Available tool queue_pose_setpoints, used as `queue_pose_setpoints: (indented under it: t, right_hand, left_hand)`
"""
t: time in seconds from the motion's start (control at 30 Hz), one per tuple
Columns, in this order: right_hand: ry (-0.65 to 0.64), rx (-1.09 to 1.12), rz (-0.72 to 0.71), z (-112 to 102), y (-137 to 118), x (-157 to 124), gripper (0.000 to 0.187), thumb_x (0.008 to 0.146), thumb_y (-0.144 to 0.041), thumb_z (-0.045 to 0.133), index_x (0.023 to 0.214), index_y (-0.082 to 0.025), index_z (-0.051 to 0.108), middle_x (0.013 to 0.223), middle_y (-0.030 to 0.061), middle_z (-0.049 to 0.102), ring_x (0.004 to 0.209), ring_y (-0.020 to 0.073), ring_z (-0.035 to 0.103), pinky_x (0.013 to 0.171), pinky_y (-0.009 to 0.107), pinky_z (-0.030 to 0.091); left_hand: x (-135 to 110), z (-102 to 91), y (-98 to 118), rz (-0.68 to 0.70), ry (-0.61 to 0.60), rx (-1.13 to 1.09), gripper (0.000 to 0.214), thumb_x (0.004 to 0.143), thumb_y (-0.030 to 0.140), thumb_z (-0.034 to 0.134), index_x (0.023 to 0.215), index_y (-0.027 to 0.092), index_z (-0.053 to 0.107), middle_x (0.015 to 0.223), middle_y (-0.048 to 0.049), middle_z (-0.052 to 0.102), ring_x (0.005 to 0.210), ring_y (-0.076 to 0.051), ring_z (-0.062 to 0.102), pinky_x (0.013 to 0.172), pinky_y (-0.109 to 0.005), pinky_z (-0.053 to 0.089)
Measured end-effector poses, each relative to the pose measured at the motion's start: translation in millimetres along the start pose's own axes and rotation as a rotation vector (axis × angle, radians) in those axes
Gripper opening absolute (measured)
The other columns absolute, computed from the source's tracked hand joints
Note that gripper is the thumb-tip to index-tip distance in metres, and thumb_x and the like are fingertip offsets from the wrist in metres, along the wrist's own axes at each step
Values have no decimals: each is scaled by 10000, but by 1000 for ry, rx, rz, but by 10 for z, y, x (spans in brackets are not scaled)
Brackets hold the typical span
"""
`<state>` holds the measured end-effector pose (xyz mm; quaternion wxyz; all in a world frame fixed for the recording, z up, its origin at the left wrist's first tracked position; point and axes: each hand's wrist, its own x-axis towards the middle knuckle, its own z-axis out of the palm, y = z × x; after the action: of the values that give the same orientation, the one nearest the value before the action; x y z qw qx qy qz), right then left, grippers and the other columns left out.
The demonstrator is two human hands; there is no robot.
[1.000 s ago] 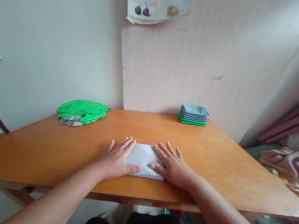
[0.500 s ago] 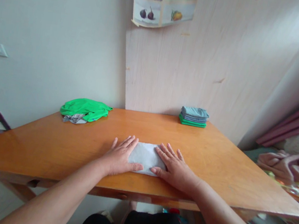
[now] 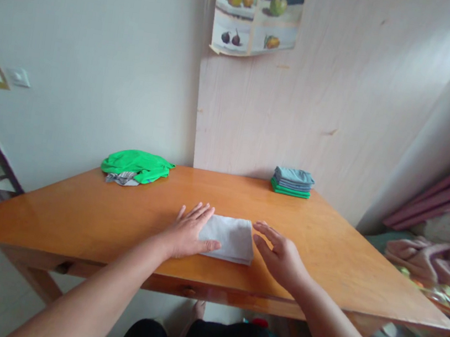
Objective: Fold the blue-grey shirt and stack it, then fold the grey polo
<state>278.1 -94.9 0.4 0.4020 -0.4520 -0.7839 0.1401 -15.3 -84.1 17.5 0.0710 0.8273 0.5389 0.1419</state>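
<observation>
A light grey folded cloth (image 3: 232, 239) lies flat as a neat rectangle near the front edge of the wooden table (image 3: 115, 231). My left hand (image 3: 190, 233) rests flat on its left end, fingers spread and thumb stretched across the fabric. Just off the cloth's right edge is my right hand (image 3: 280, 254), raised a little, with fingers loosely bent and thumb apart, holding nothing. The left end of the cloth is hidden beneath my left hand.
A crumpled bright green cloth heap (image 3: 139, 166) with grey striped fabric under it lies at the back left. At the back right stands a stack of folded blue-grey and green cloths (image 3: 292, 182). Beyond the table's right side are a pink blanket (image 3: 425, 261) and clutter.
My right hand has lifted off the cloth and moved to the right, uncovering its right end. My left hand stays on the left end. The camera view has shifted slightly.
</observation>
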Motion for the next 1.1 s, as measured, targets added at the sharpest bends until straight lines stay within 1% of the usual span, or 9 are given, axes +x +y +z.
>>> queue_pose_setpoints:
  t: [0.1,0.2,0.27,0.37,0.47,0.63,0.87,0.97,1.1]
  right_hand:
    - [8,-46,-66,-28,-152,-12,384,996,-395,488,1264,-210,691,1331,103,680,1321,272,574,1137,477,445]
    - [-12,-78,-138,7,-320,-14,379,1007,-371,470,1279,-213,680,1328,100,682,1307,260,586,1126,458,459]
    - [-41,-93,-190,73,-437,-1,388,1011,-353,461,1304,-202,666,1345,108,670,1304,252,588,1114,437,471]
    - [-101,-129,-270,220,-609,44,403,1010,-318,456,1329,-167,650,1367,129,653,1320,248,573,1116,413,468]
    - [-174,-224,-313,398,-744,84,446,993,-330,499,1365,-118,622,1419,168,606,1374,275,518,1155,430,422]
    - [-245,-404,-275,662,-792,-3,669,900,-448,652,1447,-81,534,1524,220,477,1448,345,407,1194,514,344]
    - [-164,-429,-363,651,-749,-399,838,831,-559,718,1483,-90,477,1537,212,466,1445,351,408,1184,524,358]
    - [-89,-456,-359,645,-773,-577,701,852,-369,724,1465,-118,496,1509,180,515,1416,331,451,1177,505,368]
    - [7,-471,-305,625,-808,-709,482,886,-160,592,1367,-176,579,1399,131,628,1320,299,554,1146,496,392]
  left_hand:
    - [-54,-43,-107,-10,164,-149,827,948,708,356,1565,157,360,1635,-157,328,1532,-303,255,1233,-513,205]
    - [-142,-63,-257,-69,324,-293,652,994,592,351,1444,150,518,1512,-160,522,1393,-262,497,1157,-403,373]
    - [-228,-53,-331,-137,366,-357,554,991,545,401,1345,163,590,1377,-145,642,1242,-247,625,1058,-369,466]
    - [-385,-13,-343,-245,378,-355,403,988,488,442,1182,213,664,1160,-89,746,1077,-229,695,929,-328,515]
    - [-528,40,-245,-330,368,-306,325,983,462,469,1092,243,684,1045,-54,765,1005,-222,704,865,-307,509]
    - [-677,116,-13,-333,367,-273,355,972,444,493,1217,220,621,1067,-77,755,989,-229,703,841,-320,497]
    - [-994,250,298,-247,508,-158,443,847,337,660,1258,198,571,1030,-89,731,1018,-280,677,947,-442,456]
    - [-1151,368,450,-189,605,-154,455,822,286,675,1257,213,564,1018,-74,724,1003,-283,674,993,-503,419]
    - [-1303,430,681,-150,671,-251,418,836,272,667,1243,226,583,984,-58,716,936,-260,677,1003,-518,425]
